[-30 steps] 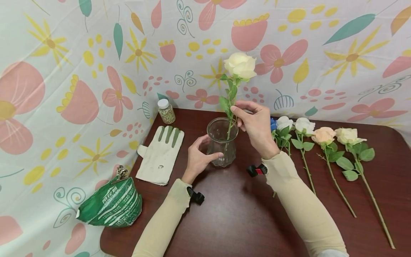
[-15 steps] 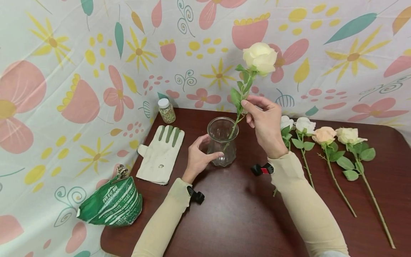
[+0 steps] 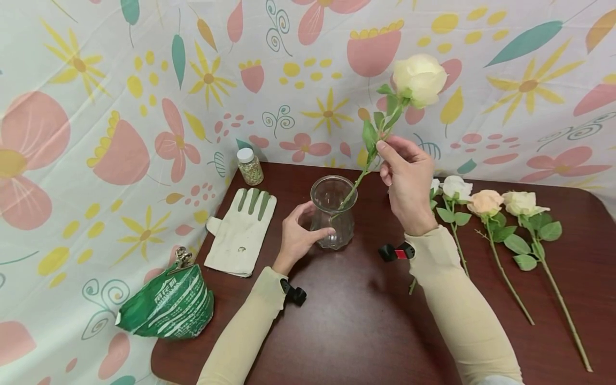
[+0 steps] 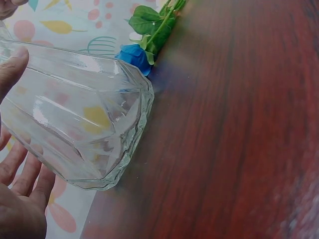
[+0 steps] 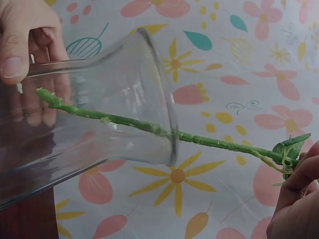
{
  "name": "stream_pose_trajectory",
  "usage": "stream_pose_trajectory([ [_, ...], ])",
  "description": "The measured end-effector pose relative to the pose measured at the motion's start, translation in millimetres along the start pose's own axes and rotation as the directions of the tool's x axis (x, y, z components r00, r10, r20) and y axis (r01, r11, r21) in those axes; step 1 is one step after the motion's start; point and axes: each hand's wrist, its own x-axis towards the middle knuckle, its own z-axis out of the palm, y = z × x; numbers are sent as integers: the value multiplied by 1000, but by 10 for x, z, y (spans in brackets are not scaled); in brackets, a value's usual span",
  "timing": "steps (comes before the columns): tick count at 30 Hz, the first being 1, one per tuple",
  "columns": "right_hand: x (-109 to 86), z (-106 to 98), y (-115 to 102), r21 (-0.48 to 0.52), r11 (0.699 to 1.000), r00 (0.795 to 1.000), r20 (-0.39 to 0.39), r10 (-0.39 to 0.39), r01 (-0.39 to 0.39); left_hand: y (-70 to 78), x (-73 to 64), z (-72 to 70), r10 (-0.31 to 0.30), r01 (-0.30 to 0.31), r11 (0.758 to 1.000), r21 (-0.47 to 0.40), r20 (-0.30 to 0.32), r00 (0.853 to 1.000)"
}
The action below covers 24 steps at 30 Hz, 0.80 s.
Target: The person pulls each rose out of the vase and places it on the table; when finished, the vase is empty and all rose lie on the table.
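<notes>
In the head view my left hand point(image 3: 299, 235) holds a clear glass vase point(image 3: 344, 231) upright on the table, thumb in front and fingers around its far side. My right hand point(image 3: 409, 184) pinches the stem of a cream-white rose point(image 3: 420, 80) just below its leaves. The rose leans right, its bloom well above the rim. In the right wrist view the lower stem point(image 5: 124, 121) passes through the vase mouth, and its cut end hangs inside, clear of the base. The left wrist view shows the vase's faceted base point(image 4: 119, 134) with left fingers point(image 4: 26, 172) alongside.
On the right lie several roses, including a peach rose point(image 3: 485, 203), a cream rose point(image 3: 522, 206) and a blue rose point(image 4: 134, 57). At left are a white glove point(image 3: 240, 235), a small capped jar point(image 3: 250, 168) and a green bag point(image 3: 168, 307) with a clip. A patterned cloth point(image 3: 298, 32) hangs behind.
My right hand has moved up and right with the rose, tilting it rightward and raising its stem partway out of the vase. The left hand and vase have stayed put.
</notes>
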Motion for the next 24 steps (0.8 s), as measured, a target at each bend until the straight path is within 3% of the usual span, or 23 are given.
stream_pose_trajectory([
  [17,53,-123,-161,144,983,990,-102,-101,115,3,-3,0,-12,12,1000,4,6,1000],
  [24,76,-183,-232,243,962,984,-150,-92,126,0,-5,2,-12,12,1000,-6,4,1000],
])
